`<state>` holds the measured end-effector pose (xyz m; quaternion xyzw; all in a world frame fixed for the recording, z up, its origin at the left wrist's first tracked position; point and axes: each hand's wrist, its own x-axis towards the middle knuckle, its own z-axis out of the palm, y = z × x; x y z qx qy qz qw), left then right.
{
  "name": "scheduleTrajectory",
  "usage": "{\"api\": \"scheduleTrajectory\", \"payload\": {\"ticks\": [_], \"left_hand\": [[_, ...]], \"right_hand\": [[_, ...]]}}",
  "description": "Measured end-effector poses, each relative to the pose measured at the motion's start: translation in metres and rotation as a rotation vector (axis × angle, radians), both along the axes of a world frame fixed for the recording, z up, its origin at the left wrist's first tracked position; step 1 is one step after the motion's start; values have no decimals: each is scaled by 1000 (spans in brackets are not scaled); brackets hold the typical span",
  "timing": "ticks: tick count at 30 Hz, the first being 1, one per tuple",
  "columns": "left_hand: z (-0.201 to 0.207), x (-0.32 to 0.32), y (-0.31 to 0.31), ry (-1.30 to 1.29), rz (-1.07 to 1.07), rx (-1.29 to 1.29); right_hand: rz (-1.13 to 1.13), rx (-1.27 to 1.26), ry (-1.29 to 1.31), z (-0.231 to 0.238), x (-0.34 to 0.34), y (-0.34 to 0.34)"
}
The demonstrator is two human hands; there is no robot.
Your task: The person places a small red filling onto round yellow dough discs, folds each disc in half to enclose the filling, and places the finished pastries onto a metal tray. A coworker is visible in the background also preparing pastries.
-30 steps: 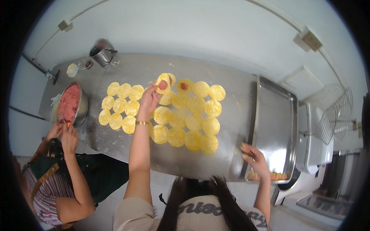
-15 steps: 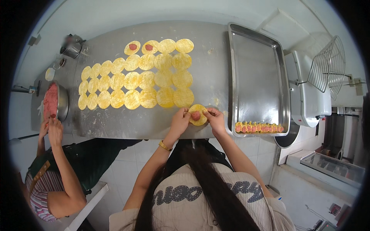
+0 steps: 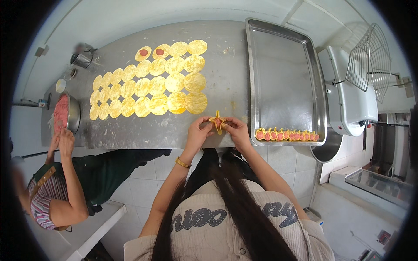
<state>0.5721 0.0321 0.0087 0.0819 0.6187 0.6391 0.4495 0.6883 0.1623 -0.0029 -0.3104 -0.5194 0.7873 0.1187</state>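
A round yellow dumpling wrapper (image 3: 217,115) with pink meat filling at its centre is pinched between my two hands, its sides drawn up into a four-pointed star shape. My left hand (image 3: 199,132) grips the wrapper's left side; my right hand (image 3: 237,130) grips the right side. Both are closed with fingertips on the dough, just above the table's front edge. To the left lie rows of flat yellow wrappers (image 3: 159,103). Two in the far row bear balls of meat filling (image 3: 160,51). A row of finished open-topped dumplings (image 3: 287,135) sits along the tray's near edge.
A large metal tray (image 3: 250,82) stands at the right of the steel table (image 3: 126,137). Beyond it are a white machine (image 3: 348,100) and a wire rack (image 3: 370,56). At left, a co-worker's hands (image 3: 65,141) are at a metal bowl (image 3: 75,115) of pink meat.
The wrapper in my hands was flat and open around its filling; now its sides are folded inward and upright. My hands have come closer together. The whole view has shifted slightly.
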Motion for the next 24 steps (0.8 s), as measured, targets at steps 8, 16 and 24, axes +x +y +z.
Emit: {"api": "scheduleTrajectory", "payload": {"ticks": [8, 16, 24], "left_hand": [[7, 13, 3, 12, 58, 110], [21, 21, 0, -7, 95, 186], [-9, 20, 1, 823, 5, -43]], "right_hand": [[-64, -56, 80, 27, 0, 9], [95, 349, -130, 19, 4, 25], [253, 669, -17, 26, 6, 22]]}}
